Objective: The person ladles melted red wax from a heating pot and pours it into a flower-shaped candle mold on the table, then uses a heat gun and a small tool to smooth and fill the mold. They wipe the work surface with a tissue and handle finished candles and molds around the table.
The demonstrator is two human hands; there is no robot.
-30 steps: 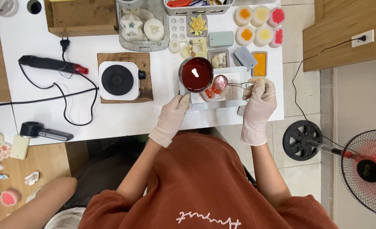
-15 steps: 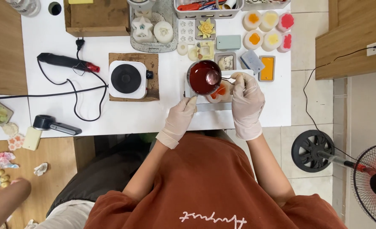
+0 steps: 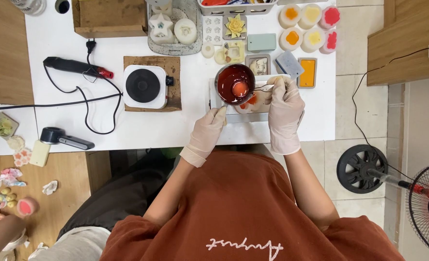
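Pouring pot (image 3: 235, 84), small and metal, is tilting over a white mould tray (image 3: 243, 112) at the near edge of the counter (image 3: 185, 128), red liquid wax showing inside it. Right hand (image 3: 284, 108), gloved, is clenching the pot's thin handle, so that grip is grasping the pot. Left hand (image 3: 207, 133), gloved, is resting flat against the tray's left end, steadying it, grip released. Red-orange is already showing in the tray under the pot, so the pour looks partly done; the pot is still holding plenty. Farther left, a hotplate (image 3: 144, 86) is sitting unused. Along the far edge, finished candles (image 3: 311, 24) are standing in rows.
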